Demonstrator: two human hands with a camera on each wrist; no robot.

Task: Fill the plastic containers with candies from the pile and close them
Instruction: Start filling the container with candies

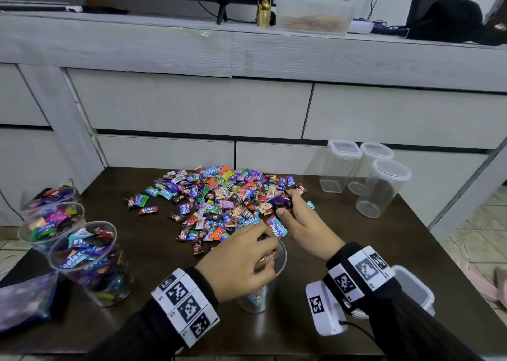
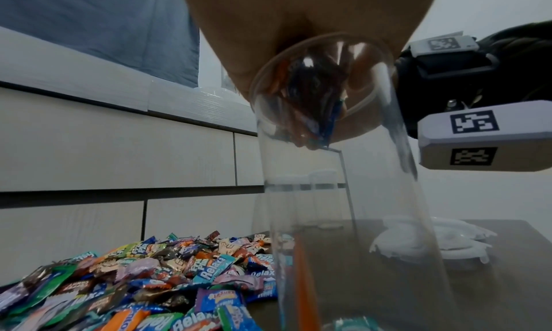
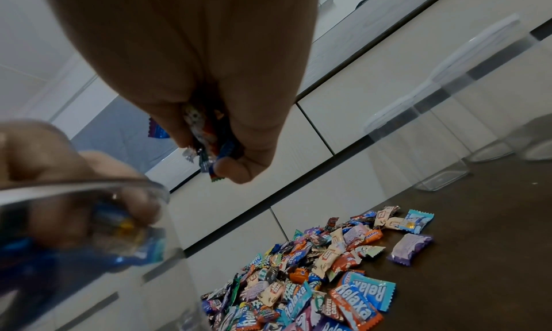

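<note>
Counts: three clear round plastic jars packed with wrapped candies [image 1: 90,262] are standing well off to the left of the left hand [image 1: 236,264], no lids visible on them; three empty lidded clear containers [image 1: 381,187] (one square, two round) are standing beyond and to the right of the right hand [image 1: 301,223]; one tall clear round open container [image 1: 263,289] is sitting directly under the left hand. The left hand is hovering over that container's mouth, fingers curled round a bunch of candies [image 2: 310,105] at the rim; the container is holding only a few pieces at the bottom. The right hand is sitting at the near right edge of the pile of assorted wrapped candies [image 1: 219,201], fingers and thumb bunched round a handful of wrappers [image 3: 209,147], purple and blue foil showing. The pile is spreading out ahead of both hands on the dark brown table [image 1: 153,253], wrappers in blue, orange, green, purple, brown and cream, several reading "Relaxa". A white-rimmed clear square lid [image 1: 417,286] is lying behind the right wrist.
</note>
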